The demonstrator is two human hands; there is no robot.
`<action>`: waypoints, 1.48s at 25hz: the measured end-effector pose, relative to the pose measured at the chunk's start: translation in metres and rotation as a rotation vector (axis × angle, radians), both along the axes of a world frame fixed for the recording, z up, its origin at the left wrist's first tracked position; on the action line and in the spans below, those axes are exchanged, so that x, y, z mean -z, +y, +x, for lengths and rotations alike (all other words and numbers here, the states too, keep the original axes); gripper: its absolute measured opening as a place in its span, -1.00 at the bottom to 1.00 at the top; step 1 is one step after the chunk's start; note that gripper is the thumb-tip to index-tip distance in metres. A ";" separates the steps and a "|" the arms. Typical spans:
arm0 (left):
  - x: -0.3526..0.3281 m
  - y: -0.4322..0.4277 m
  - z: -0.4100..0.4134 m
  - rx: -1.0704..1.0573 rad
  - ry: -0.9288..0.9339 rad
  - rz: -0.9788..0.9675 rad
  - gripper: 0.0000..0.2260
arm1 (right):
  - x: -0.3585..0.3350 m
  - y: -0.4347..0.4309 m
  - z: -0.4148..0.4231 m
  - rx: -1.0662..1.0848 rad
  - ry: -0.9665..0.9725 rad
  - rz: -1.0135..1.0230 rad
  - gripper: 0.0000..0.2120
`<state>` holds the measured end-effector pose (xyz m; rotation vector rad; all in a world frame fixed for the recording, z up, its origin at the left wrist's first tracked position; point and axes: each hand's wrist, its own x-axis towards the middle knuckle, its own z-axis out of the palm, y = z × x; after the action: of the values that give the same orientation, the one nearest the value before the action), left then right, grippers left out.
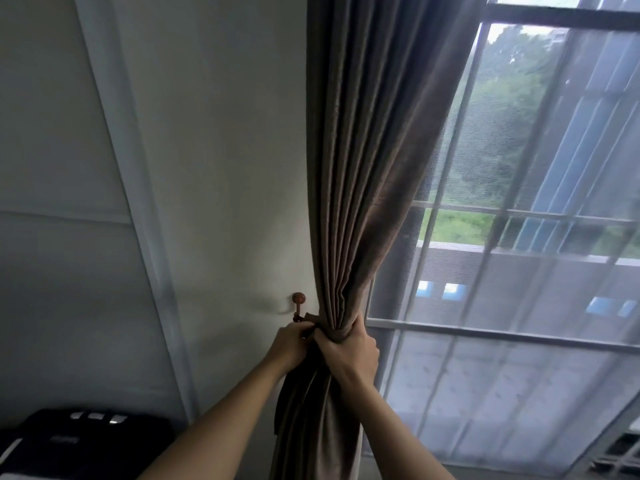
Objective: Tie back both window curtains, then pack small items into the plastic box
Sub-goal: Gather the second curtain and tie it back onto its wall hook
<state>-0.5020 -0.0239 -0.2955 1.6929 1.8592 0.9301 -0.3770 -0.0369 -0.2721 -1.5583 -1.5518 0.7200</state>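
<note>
A brown curtain hangs at the left edge of the window, gathered into a tight bunch low down. My right hand grips the bunch, fingers wrapped round the folds. My left hand pinches a dark tie-back just left of the bunch, right under a red-brown wall hook with a round knob. The tie-back is mostly hidden by my fingers and the fabric. Below my hands the curtain falls loose.
A sheer white curtain covers the barred window to the right. The plain wall with a vertical trim strip lies to the left. A black appliance sits at the bottom left, and a grille shows at the bottom right corner.
</note>
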 end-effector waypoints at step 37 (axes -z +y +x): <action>0.004 0.031 0.015 -0.025 -0.691 -0.330 -0.82 | 0.035 0.029 0.050 -0.337 0.556 -0.249 -0.28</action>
<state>-0.4870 0.0075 -0.3000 0.9798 1.4565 0.9879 -0.3271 -0.0075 -0.3067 -1.1255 -1.3390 1.4443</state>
